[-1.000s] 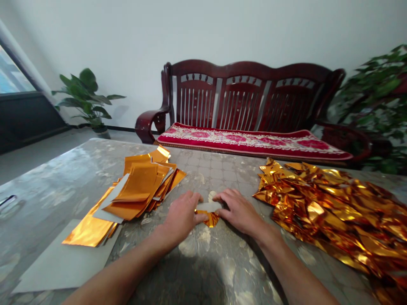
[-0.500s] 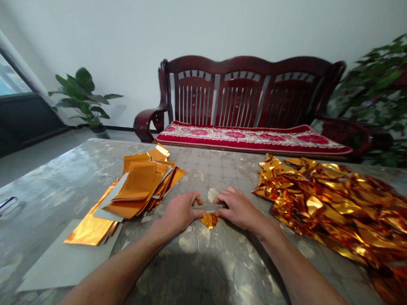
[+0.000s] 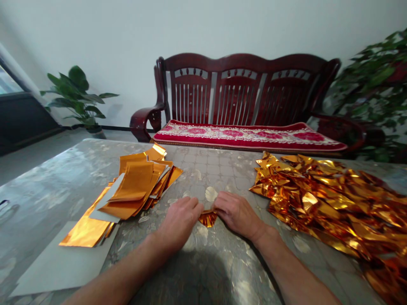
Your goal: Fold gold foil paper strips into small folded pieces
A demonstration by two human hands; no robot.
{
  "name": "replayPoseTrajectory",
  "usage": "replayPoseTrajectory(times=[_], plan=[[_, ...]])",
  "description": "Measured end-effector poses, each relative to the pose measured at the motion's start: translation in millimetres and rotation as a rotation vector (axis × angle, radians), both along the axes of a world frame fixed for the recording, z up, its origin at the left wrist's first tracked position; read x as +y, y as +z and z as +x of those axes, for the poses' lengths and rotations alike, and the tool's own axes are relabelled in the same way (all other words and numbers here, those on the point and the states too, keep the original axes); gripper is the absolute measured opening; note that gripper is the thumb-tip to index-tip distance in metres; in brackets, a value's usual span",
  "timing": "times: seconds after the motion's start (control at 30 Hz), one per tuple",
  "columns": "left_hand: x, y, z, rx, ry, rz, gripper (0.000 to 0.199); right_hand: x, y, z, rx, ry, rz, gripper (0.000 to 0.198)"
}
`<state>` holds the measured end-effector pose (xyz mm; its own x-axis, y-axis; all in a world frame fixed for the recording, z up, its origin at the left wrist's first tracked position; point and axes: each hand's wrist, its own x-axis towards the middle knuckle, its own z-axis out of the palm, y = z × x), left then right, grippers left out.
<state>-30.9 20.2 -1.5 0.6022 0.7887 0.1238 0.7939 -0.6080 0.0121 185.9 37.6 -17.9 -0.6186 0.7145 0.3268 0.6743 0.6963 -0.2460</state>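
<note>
Between my two hands, low over the patterned table, is a partly folded sheet of gold foil paper [image 3: 208,218]. Its lower part bulges in a pleated curve towards me. My left hand [image 3: 183,215] pinches its left end, fingers curled over the top. At the opposite end, my right hand [image 3: 235,212] grips it with bent fingers. Both thumbs are mostly hidden. A stack of flat gold foil papers [image 3: 133,182] lies to the left of my left hand. On the right rises a large heap of folded gold foil pieces [image 3: 321,199].
Under the stack's near end lies a grey sheet [image 3: 66,262] on the table [image 3: 219,163]. Behind the table stands a dark wooden bench [image 3: 244,84] with a red patterned cushion [image 3: 235,134]. Potted plants [image 3: 76,95] stand on both sides.
The pale upper edge between my hands has turned over, and gold shows there now. My left hand's fingers have rolled forward over the paper. The view has shifted slightly.
</note>
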Motion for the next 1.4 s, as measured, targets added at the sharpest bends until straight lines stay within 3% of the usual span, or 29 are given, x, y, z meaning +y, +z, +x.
replayPoseTrajectory(times=[0.13, 0.4, 0.73, 0.97, 1.17, 1.4], plan=[[-6, 4.7, 5, 0.063, 0.005, -0.035, 0.007, -1, 0, 3, -0.005, 0.048, 0.036, 0.017], [-11, 14.2, 9, 0.029, 0.098, -0.145, 0.022, -8, 4, 3, 0.080, 0.002, -0.043, 0.027], [2, 5.2, 1, -0.179, 0.276, -0.266, 0.012, -6, 8, -3, 0.082, -0.111, -0.119, 0.010], [3, 10.0, 0, -0.154, 0.275, -0.314, 0.019, -4, 6, 2, 0.120, -0.082, -0.158, 0.015], [-5, 11.3, 5, -0.178, 0.214, -0.260, 0.007, -2, 7, 4, 0.171, -0.070, -0.210, 0.005], [-13, 9.6, 10, -0.184, 0.181, -0.233, 0.004, -2, 9, 4, 0.180, -0.119, -0.259, 0.016]])
